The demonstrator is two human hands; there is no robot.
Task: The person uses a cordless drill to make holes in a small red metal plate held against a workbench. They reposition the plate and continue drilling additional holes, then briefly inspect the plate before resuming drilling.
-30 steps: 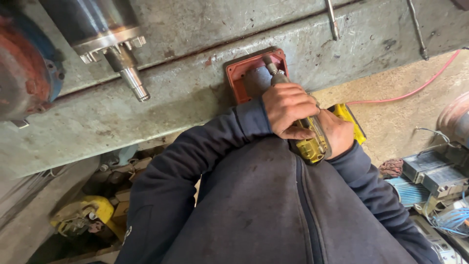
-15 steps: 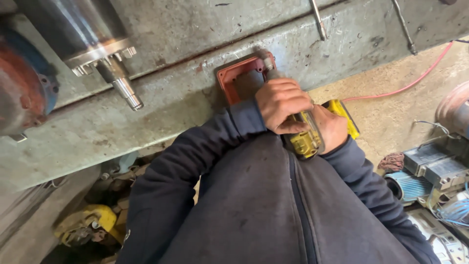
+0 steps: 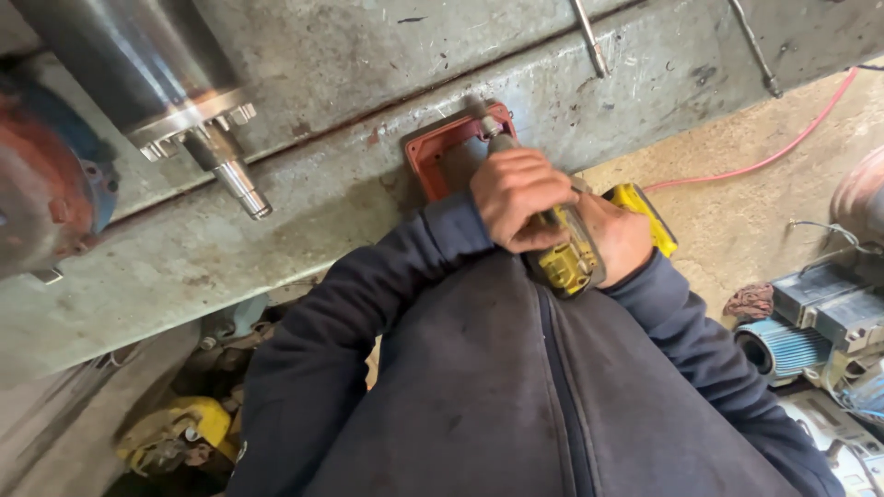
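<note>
A yellow and black power driver (image 3: 573,258) is pressed against my chest, its nose pointing at a corner of a red rectangular frame (image 3: 424,156) fixed to the side of a grey metal bench. My left hand (image 3: 517,195) wraps over the front of the driver near its bit. My right hand (image 3: 619,237) grips the handle behind it. Both arms are in dark blue sleeves.
A polished steel shaft (image 3: 226,166) juts from a large cylinder at the top left, beside a rusty red and blue housing (image 3: 46,198). A red hose (image 3: 773,152) crosses the floor. Motors and parts (image 3: 810,322) lie right; a yellow tool (image 3: 175,433) lies lower left.
The view has drifted slightly, so the frame and hands sit a little further left and higher. My hands keep the same grip on the driver.
</note>
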